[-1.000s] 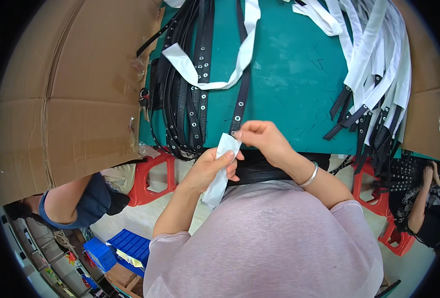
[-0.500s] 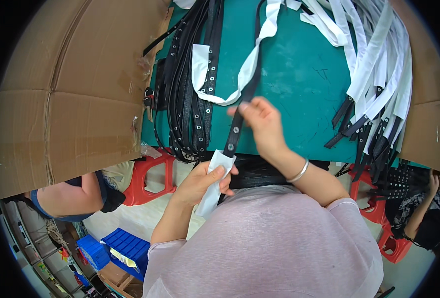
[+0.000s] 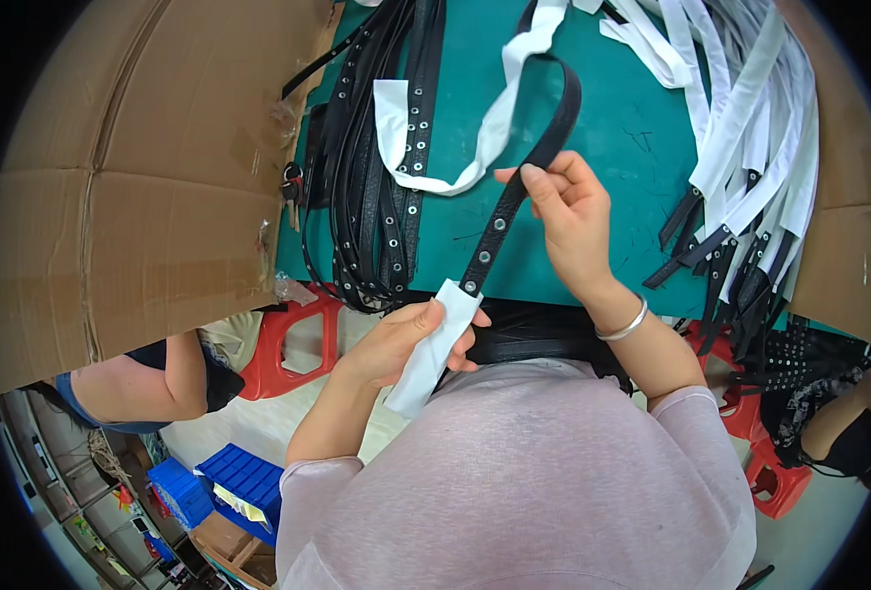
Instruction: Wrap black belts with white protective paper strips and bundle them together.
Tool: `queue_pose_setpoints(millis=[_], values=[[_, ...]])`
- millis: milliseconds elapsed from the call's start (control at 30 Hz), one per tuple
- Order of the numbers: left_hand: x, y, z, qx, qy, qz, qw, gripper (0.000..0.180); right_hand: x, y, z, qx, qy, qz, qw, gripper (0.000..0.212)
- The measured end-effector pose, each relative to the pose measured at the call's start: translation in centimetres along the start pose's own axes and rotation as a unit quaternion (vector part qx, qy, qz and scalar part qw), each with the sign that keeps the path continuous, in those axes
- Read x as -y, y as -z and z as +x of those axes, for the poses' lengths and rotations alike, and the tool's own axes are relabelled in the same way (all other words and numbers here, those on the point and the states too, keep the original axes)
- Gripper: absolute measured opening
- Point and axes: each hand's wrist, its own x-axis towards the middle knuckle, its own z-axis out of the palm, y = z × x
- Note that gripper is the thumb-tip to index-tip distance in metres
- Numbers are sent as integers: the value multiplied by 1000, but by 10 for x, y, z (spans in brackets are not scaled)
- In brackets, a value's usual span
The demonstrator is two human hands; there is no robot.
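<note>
Strap [image 3: 507,208] x1, 3 eyelets [image 3: 484,257] vis., in R hand [image 3: 575,218].

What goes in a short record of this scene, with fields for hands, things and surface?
Left hand: grips white strip at near end of black strap
Right hand: pinches black strap farther up
Left side: bundled black straps, some with eyelets
Right side: piled white strips
Surface: green tabletop
Edges: cardboard, both sides

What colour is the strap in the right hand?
The strap is black with silvery eyelets, best seen in the head view.
</note>
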Motion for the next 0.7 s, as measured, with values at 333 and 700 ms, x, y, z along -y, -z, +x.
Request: queue_pose_setpoints(millis=[333,700], values=[[-35,-13,21,33,19,93,995,59,16,5,9,3,5,-59,998,14],[-113,-51,119,235,-52,287,927,42,87,40,53,63,102,-173,978,12]])
